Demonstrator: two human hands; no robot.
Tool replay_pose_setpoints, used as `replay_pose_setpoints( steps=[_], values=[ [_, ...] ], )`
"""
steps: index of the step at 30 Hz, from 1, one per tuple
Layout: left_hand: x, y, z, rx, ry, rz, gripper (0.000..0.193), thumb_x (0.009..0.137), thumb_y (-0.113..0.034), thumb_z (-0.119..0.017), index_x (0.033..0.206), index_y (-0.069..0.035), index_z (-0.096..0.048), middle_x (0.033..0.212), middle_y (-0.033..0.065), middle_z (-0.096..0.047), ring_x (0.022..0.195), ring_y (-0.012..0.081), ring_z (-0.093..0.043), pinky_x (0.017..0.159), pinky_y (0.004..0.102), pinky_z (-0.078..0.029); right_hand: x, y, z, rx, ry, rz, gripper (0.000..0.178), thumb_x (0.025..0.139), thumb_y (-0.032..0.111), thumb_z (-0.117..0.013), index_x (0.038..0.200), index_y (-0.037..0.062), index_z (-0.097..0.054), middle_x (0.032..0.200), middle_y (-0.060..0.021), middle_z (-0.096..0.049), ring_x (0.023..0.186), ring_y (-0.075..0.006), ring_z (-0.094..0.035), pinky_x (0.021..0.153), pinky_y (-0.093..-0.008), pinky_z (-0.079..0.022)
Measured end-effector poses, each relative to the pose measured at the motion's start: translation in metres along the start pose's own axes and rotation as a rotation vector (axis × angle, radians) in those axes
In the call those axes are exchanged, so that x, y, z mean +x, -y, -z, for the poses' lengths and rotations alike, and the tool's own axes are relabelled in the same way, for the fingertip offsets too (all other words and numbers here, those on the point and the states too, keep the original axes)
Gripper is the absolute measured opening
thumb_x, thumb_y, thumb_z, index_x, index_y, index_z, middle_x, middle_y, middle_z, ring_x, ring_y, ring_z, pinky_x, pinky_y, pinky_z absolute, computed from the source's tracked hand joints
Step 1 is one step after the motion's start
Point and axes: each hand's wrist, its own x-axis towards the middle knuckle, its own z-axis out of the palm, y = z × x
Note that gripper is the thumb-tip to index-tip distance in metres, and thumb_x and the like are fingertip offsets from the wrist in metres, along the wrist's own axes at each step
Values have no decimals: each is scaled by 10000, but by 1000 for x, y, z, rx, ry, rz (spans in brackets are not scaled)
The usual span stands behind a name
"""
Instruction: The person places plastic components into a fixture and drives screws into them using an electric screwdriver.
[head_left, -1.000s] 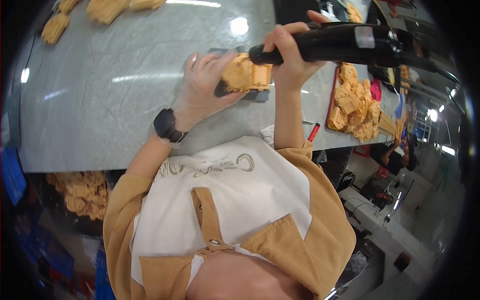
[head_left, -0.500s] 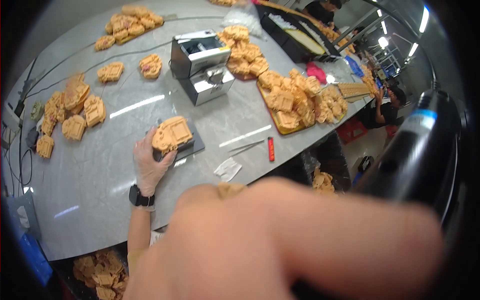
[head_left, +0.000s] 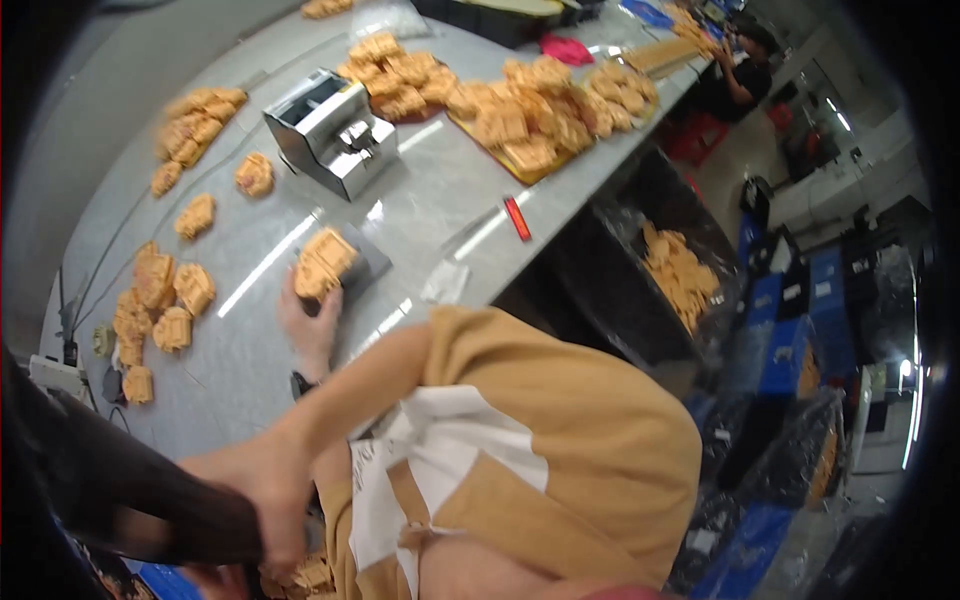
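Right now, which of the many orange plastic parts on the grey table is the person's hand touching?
The orange plastic part on the small grey plate, just beyond the left hand; the other parts lie in untouched piles and trays.

glossy grey table (head_left: 420,200), shiny metal box (head_left: 335,140)

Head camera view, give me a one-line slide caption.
Left hand steadies an orange part on the grey table; right hand grips a black tool.
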Motion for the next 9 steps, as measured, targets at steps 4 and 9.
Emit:
replay_pose_setpoints(
  steps=[4, 9],
  values=[
    [21, 4, -13, -53, 28, -19, 809, 687, -223, -754, 1345, -25, -328, 1256, 165, -436, 1157, 286, -435, 984, 376, -330, -79, 41, 29, -405, -240, -71, 557, 663, -53, -582, 1203, 1, -454, 1111, -163, -594, 937, -208, -610, 783, -294, -493],
    [66, -56, 15, 894, 597, -245, 771, 753, -349, -618, 1398, -171, -235, 1386, 115, -302, 1247, 303, -338, 1008, 573, -255, -128, 88, 71, -265, 14, 127, 666, 872, 170, -562, 1415, 108, -180, 1383, -262, -298, 1189, -341, -458, 917, -406, -420]
  ],
)
